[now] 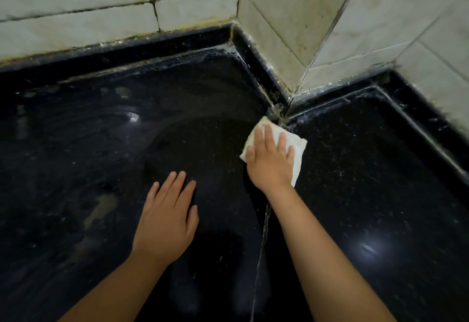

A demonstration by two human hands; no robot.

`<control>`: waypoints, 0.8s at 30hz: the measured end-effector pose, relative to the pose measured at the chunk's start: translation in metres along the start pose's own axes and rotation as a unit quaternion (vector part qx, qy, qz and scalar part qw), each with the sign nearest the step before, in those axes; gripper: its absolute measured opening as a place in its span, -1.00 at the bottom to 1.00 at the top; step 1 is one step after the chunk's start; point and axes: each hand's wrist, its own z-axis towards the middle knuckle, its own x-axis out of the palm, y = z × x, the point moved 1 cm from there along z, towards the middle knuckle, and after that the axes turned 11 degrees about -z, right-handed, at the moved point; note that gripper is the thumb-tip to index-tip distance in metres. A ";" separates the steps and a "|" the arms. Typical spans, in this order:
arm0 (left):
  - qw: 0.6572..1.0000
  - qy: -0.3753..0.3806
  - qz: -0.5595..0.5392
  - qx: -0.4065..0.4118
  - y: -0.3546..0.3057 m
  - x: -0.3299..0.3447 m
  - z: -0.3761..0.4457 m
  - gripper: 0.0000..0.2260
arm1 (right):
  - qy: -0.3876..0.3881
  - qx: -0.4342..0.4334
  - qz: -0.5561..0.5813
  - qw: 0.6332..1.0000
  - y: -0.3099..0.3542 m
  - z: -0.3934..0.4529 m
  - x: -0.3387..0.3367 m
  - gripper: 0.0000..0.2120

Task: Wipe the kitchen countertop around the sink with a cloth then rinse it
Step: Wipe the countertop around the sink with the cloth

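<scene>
**Wiping into the tiled corner, rinse not yet begun**

I am reading this as the wiping step in hand. The right hand [270,160] is lying flat on the white cloth [297,147], fingers straight and spread, pressing it down onto the black countertop [368,182] rather than gripping it. The cloth is sitting folded, its far tip touching the spot where the projecting tiled wall [291,29] meets the counter. The left hand [166,216] is resting on the counter near the right one, fingers straight and relaxed, holding nothing, and I am taking it as a brace.

The surface to the left is looking wet and streaked, so I am judging that side largely covered; the sink itself is not showing in this view, and I cannot say which way it lies.

The next move, as I am judging it, is calling for firm pressure along the raised black edging [256,77], where whitish grime is collecting in the joint. The wall corner is standing in the way of a broad sweep, so short strokes are suiting better. A thin seam [264,225] is running toward me under the right wrist.
</scene>
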 end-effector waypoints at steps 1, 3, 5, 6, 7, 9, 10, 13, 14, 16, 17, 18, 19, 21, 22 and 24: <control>1.000 -0.003 -0.001 0.000 0.000 0.000 0.000 -0.55 | -0.001 -0.024 -0.009 1.000 -0.002 0.000 0.000 -0.50; 1.000 -0.008 0.003 0.000 -0.001 0.000 0.000 -0.56 | -0.002 -0.046 -0.018 0.999 -0.002 0.009 -0.003 -0.50; 1.000 -0.009 0.010 0.000 -0.001 0.001 0.000 -0.56 | -0.005 -0.052 -0.006 0.999 0.004 0.024 -0.008 -0.50; 1.000 -0.007 0.012 -0.002 -0.001 0.000 0.000 -0.56 | -0.006 -0.047 0.004 0.999 0.009 0.031 -0.011 -0.50; 1.000 -0.006 0.012 -0.004 -0.001 0.000 0.001 -0.56 | -0.006 -0.034 0.016 0.999 0.015 0.038 -0.014 -0.50; 1.000 -0.004 0.016 -0.005 -0.001 -0.001 0.001 -0.56 | 0.001 0.005 0.033 0.999 0.028 0.051 -0.017 -0.48; 1.000 -0.004 0.016 -0.005 -0.001 -0.001 0.001 -0.56 | 0.002 0.022 0.036 0.999 0.034 0.057 -0.018 -0.48; 1.000 -0.006 0.016 -0.009 -0.001 0.000 0.001 -0.56 | -0.002 0.041 0.049 0.998 0.046 0.069 -0.023 -0.47; 1.000 -0.007 0.016 -0.010 -0.001 0.001 0.001 -0.56 | -0.001 0.034 0.049 0.998 0.046 0.070 -0.024 -0.48; 1.000 -0.008 0.014 -0.010 0.000 0.002 0.001 -0.56 | 0.004 0.003 0.038 0.999 0.040 0.065 -0.024 -0.48; 1.000 -0.007 0.013 -0.011 0.000 0.002 0.000 -0.55 | 0.009 -0.018 0.029 0.999 0.035 0.058 -0.023 -0.48; 1.000 -0.006 0.012 -0.012 0.000 0.002 0.000 -0.55 | 0.012 -0.037 0.020 0.999 0.028 0.048 -0.021 -0.48; 1.000 -0.004 0.011 -0.012 0.001 0.001 0.001 -0.55 | 0.016 -0.050 0.011 0.999 0.020 0.037 -0.016 -0.48; 1.000 0.003 0.014 -0.012 0.001 0.001 0.001 -0.55 | 0.024 -0.052 -0.002 0.998 0.001 0.008 -0.007 -0.48; 1.000 0.005 0.015 -0.012 0.001 0.001 0.001 -0.55 | 0.026 -0.047 -0.014 0.998 -0.010 -0.008 -0.003 -0.47; 1.000 0.002 0.018 -0.008 0.001 0.000 0.001 -0.55 | 0.029 -0.048 -0.055 0.997 -0.026 -0.038 0.004 -0.42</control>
